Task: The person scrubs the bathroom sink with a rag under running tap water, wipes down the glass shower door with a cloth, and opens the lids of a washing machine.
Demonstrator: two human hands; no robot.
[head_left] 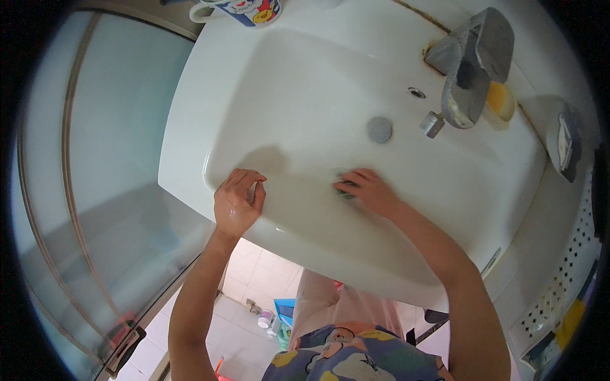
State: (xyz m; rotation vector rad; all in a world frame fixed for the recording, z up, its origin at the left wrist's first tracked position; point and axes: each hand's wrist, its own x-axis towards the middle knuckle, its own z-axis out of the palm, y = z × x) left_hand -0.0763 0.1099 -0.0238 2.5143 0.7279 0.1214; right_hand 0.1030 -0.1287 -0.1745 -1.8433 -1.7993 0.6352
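Observation:
My right hand [370,192] is over the basin of the white sink [298,82], its fingers curled on a small dark green thing [347,186]. That thing is mostly hidden under the fingers and smeared by motion; it may be a scouring pad. At the sink's front left rim rests my left hand [239,202], wet on its back, its fingers loosely bent and its thumb apart. Nothing shows in it. Beyond my right hand lies the round grey drain plug [380,129], with the overflow hole [417,93] in the wall behind it.
A grey, worn faucet [469,79] reaches over the basin from the back right, beside a yellow soap [500,100] in a dish. A printed mug [249,10] stands at the far left corner. Frosted shower panels [121,120] flank the left side; a white perforated basket [554,279] is at right.

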